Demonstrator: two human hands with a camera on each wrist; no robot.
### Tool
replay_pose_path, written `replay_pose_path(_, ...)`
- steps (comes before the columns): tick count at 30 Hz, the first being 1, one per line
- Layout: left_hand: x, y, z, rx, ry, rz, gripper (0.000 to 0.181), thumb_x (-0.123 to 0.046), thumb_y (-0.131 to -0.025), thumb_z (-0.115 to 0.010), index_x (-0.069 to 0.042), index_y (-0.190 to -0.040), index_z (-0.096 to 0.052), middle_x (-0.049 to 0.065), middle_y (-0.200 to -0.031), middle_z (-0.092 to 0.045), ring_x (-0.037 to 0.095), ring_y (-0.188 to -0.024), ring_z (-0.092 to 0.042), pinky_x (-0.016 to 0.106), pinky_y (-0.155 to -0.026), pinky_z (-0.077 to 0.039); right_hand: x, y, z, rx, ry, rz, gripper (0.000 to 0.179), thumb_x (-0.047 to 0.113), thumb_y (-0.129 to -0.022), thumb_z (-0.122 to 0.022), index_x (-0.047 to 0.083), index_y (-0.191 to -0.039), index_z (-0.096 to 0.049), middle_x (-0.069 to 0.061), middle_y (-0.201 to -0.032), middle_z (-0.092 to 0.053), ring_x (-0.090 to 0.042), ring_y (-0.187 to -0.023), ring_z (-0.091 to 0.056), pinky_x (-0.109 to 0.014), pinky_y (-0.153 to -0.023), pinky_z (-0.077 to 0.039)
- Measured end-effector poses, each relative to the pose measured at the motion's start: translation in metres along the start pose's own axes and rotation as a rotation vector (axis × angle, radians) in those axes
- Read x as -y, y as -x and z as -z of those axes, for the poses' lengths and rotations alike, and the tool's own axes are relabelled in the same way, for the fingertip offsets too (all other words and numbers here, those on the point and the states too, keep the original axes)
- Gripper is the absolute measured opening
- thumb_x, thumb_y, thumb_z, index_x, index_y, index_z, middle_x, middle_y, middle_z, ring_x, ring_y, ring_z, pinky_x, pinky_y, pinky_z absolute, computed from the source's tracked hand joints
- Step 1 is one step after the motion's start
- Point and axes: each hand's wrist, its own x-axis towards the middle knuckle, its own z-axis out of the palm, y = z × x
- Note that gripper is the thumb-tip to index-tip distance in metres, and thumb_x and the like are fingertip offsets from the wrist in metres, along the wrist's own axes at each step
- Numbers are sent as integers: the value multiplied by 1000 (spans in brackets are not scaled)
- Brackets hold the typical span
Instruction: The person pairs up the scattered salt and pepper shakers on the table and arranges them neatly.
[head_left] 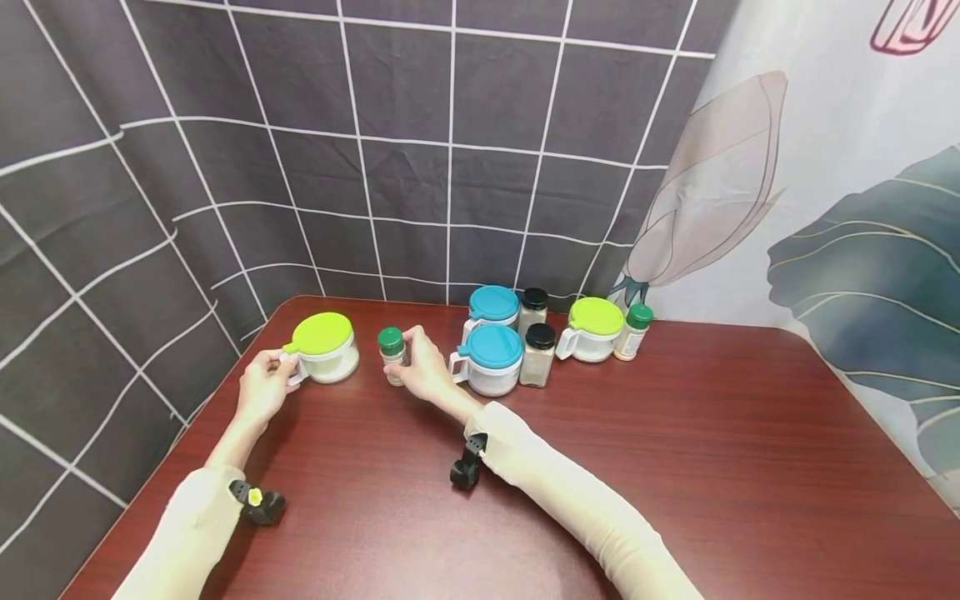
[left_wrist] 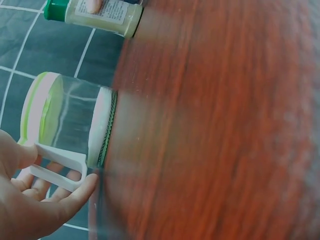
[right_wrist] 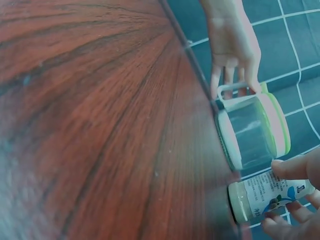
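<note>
At the left of the table, my left hand (head_left: 262,387) holds the white handle (left_wrist: 60,165) of a clear seasoning jar (head_left: 324,347) with a lime-green lid. Thumb and fingers lie about that handle in the left wrist view. A small green-capped spice bottle (head_left: 392,357) stands to the right of this jar, with a gap between them. My right hand (head_left: 429,367) grips it between thumb and fingers, and its printed label (right_wrist: 272,192) faces the right wrist camera. Both containers stand upright, their bases at the tabletop.
Right of my right hand stand two blue-lidded jars (head_left: 495,357) and two black-capped spice bottles (head_left: 537,357). Farther right are another lime-lidded jar (head_left: 595,328) and a green-capped bottle (head_left: 633,333). A grid-patterned cloth (head_left: 405,175) hangs behind the reddish-brown table (head_left: 420,517).
</note>
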Motion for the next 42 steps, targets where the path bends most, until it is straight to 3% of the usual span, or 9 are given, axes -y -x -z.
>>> replay_pose_path(4, 1, 1, -2, -31, 23, -6, 38, -11, -99, -47, 14, -126, -43, 29, -117, -53, -16, -69, -50, 11, -67, -54, 2, 2, 0, -17, -8, 6, 43, 11, -78, -77, 6, -110, -49, -11, -96, -61, -21, -85, -56, -27, -72, -43)
replay_pose_path(11, 0, 3, -4, -72, 62, 8, 38, -11, -99, -48, 13, -128, -43, 24, -113, -56, -17, -70, -50, 11, -67, -53, 5, 3, 2, -62, -9, 30, 43, 13, -78, -78, 9, -110, -49, -8, -100, -65, -18, -85, -57, -25, -72, -45)
replay_pose_path(17, -3, 5, -4, -127, 40, 11, 36, -12, -98, -50, 10, -125, -48, 16, -105, -58, -16, -70, -50, 9, -66, -52, 9, 5, 5, -61, -5, 56, 43, 14, -78, -78, 9, -110, -49, -7, -98, -64, -17, -85, -56, -24, -71, -44)
replay_pose_path(21, -4, 8, -5, -146, 15, 2, 34, -12, -98, -50, 10, -123, -50, 20, -106, -59, -17, -69, -48, 7, -64, -51, 10, 8, 7, -56, -6, 56, 43, 14, -78, -78, 8, -110, -49, -8, -98, -64, -17, -85, -56, -24, -71, -44)
replay_pose_path(36, -14, 22, -7, -148, 14, -4, 32, -14, -99, -50, 8, -122, -51, 27, -114, -60, -19, -70, -47, 6, -63, -50, 17, 18, 20, -32, -5, 100, 43, 12, -79, -78, 7, -109, -48, -8, -102, -64, -16, -85, -57, -21, -72, -45)
replay_pose_path(39, -18, 26, -9, -139, 20, -5, 31, -12, -98, -51, 8, -121, -52, 23, -110, -62, -19, -70, -49, 8, -64, -51, 18, 21, 24, -28, -20, 112, 42, 11, -79, -78, 7, -109, -48, -9, -104, -65, -17, -87, -59, -22, -74, -47)
replay_pose_path(42, -21, 29, -10, -124, 49, -6, 29, -11, -98, -51, 8, -120, -52, 12, -102, -64, -19, -71, -51, 10, -67, -53, 20, 24, 29, -27, -30, 116, 43, 10, -79, -78, 6, -109, -48, -10, -105, -66, -18, -89, -63, -23, -77, -50)
